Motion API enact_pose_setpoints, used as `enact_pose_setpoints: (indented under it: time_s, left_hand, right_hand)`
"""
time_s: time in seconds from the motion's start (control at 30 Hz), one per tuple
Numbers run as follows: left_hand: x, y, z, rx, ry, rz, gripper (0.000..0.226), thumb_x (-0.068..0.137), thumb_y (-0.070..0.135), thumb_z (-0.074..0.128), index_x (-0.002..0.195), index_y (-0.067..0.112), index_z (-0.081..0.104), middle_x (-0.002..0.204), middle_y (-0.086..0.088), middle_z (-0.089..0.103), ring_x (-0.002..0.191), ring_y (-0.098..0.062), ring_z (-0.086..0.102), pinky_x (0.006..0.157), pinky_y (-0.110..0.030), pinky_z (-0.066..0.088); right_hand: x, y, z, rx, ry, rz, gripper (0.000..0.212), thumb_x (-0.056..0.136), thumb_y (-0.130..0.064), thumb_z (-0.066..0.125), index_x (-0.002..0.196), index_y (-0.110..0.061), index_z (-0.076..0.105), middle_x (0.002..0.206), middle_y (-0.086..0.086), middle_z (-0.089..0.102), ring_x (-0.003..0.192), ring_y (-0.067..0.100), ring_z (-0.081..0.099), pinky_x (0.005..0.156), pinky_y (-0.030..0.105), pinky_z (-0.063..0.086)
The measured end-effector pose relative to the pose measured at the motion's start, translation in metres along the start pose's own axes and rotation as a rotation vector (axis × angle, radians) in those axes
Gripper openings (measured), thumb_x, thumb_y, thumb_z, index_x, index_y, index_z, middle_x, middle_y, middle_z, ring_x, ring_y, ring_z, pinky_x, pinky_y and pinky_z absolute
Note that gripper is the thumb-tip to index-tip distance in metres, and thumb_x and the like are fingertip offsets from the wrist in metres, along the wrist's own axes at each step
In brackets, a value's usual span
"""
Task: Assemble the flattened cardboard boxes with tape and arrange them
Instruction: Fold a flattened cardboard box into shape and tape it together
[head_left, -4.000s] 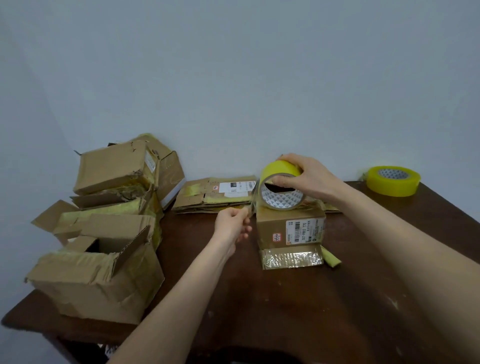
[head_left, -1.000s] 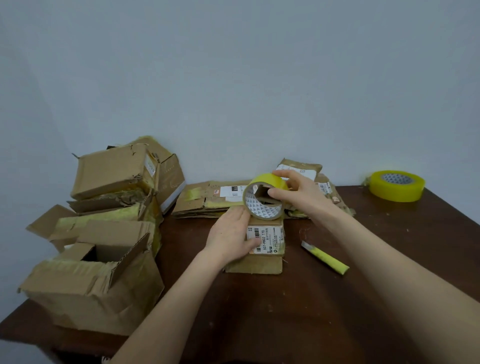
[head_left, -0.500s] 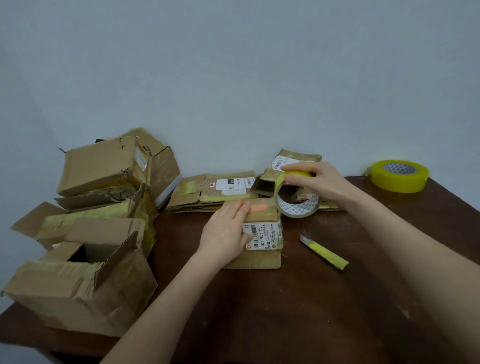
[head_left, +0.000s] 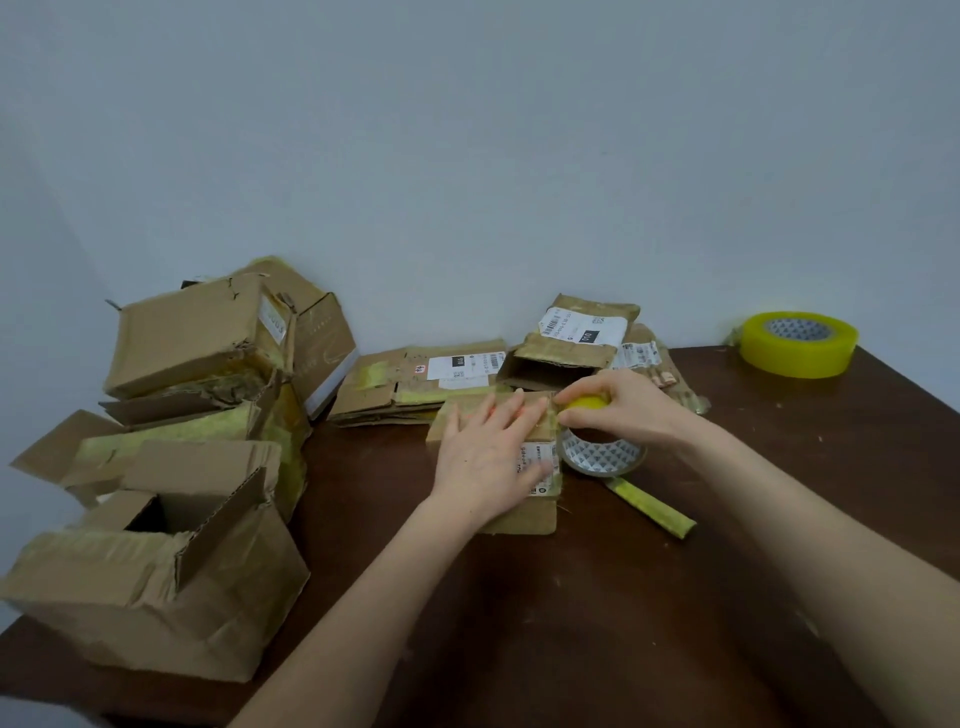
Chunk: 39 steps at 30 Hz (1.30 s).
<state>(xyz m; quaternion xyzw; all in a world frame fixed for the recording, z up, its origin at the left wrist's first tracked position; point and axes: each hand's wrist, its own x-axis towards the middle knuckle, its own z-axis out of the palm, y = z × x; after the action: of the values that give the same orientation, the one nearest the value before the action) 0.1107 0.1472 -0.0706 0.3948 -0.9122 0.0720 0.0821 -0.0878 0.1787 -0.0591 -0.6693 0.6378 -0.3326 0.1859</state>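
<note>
A small cardboard box (head_left: 524, 512) with a white barcode label stands at the middle of the dark wooden table (head_left: 571, 623). My left hand (head_left: 485, 457) lies flat on its top, fingers spread, pressing the tape down. My right hand (head_left: 623, 410) grips a yellow tape roll (head_left: 602, 449) at the box's right edge, low against the table. Flattened boxes (head_left: 415, 384) lie behind, with one half-opened box (head_left: 566, 345) among them.
Several assembled, taped boxes (head_left: 156, 561) are stacked at the left, the nearest with an open top. A second yellow tape roll (head_left: 797, 343) sits at the back right. A yellow utility knife (head_left: 652, 506) lies just right of the small box. Walls close the back and left.
My right hand has pulled the tape roll across the box top and down its right side. My left hand has slid up onto the top, flattening the tape.
</note>
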Motion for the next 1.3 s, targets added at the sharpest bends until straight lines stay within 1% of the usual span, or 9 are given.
enact_pose_setpoints:
  time_s: [0.17,0.33,0.47,0.63,0.73,0.97,1.17,1.23,1.3]
  left_hand:
    - [0.006,-0.008,-0.003,-0.064,0.001,-0.073,0.08,0.085,0.075,0.031,0.151,0.034,0.011,0.159,0.005,0.015,0.146,-0.019,0.014,0.117,-0.052,0.011]
    - [0.005,0.002,0.002,0.003,0.026,-0.132,0.076,0.083,0.078,0.026,0.149,0.042,0.012,0.155,0.001,0.023,0.143,-0.023,0.019,0.113,-0.058,0.014]
    - [0.002,0.002,0.0,0.02,0.038,-0.12,0.071,0.086,0.075,0.027,0.148,0.043,0.013,0.155,0.001,0.024,0.143,-0.022,0.02,0.114,-0.057,0.015]
    - [0.0,0.001,0.004,0.041,0.037,-0.107,0.073,0.086,0.075,0.023,0.149,0.041,0.01,0.158,-0.001,0.017,0.145,-0.025,0.015,0.115,-0.056,0.013]
    - [-0.001,0.0,0.003,0.043,0.028,-0.108,0.074,0.086,0.075,0.022,0.15,0.04,0.008,0.16,-0.004,0.013,0.146,-0.028,0.012,0.116,-0.054,0.012]
    - [0.0,0.002,0.002,0.017,-0.004,-0.111,0.067,0.088,0.071,0.025,0.147,0.048,0.002,0.16,-0.006,0.011,0.146,-0.032,0.01,0.114,-0.059,0.011]
    - [-0.005,0.008,0.007,0.044,0.081,0.017,0.051,0.099,0.047,0.029,0.147,0.048,0.011,0.159,0.012,0.011,0.146,-0.028,0.012,0.113,-0.058,0.014]
    - [-0.004,0.007,0.008,0.057,0.079,0.033,0.048,0.1,0.047,0.027,0.146,0.049,0.014,0.16,0.011,0.011,0.145,-0.03,0.013,0.113,-0.057,0.016]
    - [0.0,0.007,0.009,0.053,0.08,0.027,0.049,0.1,0.048,0.028,0.147,0.046,0.016,0.16,0.01,0.012,0.145,-0.031,0.015,0.113,-0.055,0.017]
  right_hand:
    - [-0.007,-0.002,-0.004,0.065,-0.022,0.034,0.021,0.08,-0.039,0.074,0.1,-0.034,0.071,0.11,-0.014,0.066,0.11,0.006,0.057,0.098,0.027,0.041]
    - [-0.022,0.001,-0.022,0.183,0.069,0.126,0.018,0.084,-0.037,0.07,0.101,-0.03,0.073,0.105,-0.011,0.068,0.098,0.002,0.06,0.076,0.017,0.045]
    - [-0.024,-0.003,-0.026,0.126,0.09,0.13,0.007,0.083,-0.033,0.071,0.089,-0.033,0.074,0.093,-0.017,0.065,0.092,0.005,0.058,0.079,0.024,0.048]
    - [-0.028,-0.003,-0.031,0.091,0.056,0.15,0.006,0.08,-0.033,0.072,0.084,-0.035,0.076,0.097,-0.011,0.07,0.097,0.01,0.061,0.089,0.033,0.052]
    - [-0.029,-0.006,-0.036,0.095,0.028,0.155,0.007,0.079,-0.033,0.072,0.083,-0.034,0.077,0.09,-0.012,0.072,0.095,0.009,0.064,0.088,0.029,0.053]
    - [-0.035,-0.006,-0.026,0.035,-0.113,0.226,0.01,0.078,-0.038,0.07,0.082,-0.034,0.078,0.101,-0.016,0.071,0.103,0.008,0.061,0.093,0.029,0.049]
    - [-0.04,-0.015,-0.021,-0.012,-0.08,0.209,0.015,0.081,-0.034,0.071,0.093,-0.026,0.077,0.1,-0.012,0.066,0.091,0.006,0.057,0.075,0.022,0.043]
    - [-0.039,-0.016,-0.025,0.06,-0.019,0.214,0.017,0.081,-0.036,0.073,0.096,-0.029,0.074,0.102,-0.011,0.063,0.09,0.005,0.055,0.075,0.022,0.042]
    - [-0.036,-0.016,-0.028,0.085,0.055,0.19,0.021,0.08,-0.035,0.074,0.1,-0.031,0.071,0.111,-0.009,0.062,0.101,0.008,0.055,0.084,0.024,0.045]
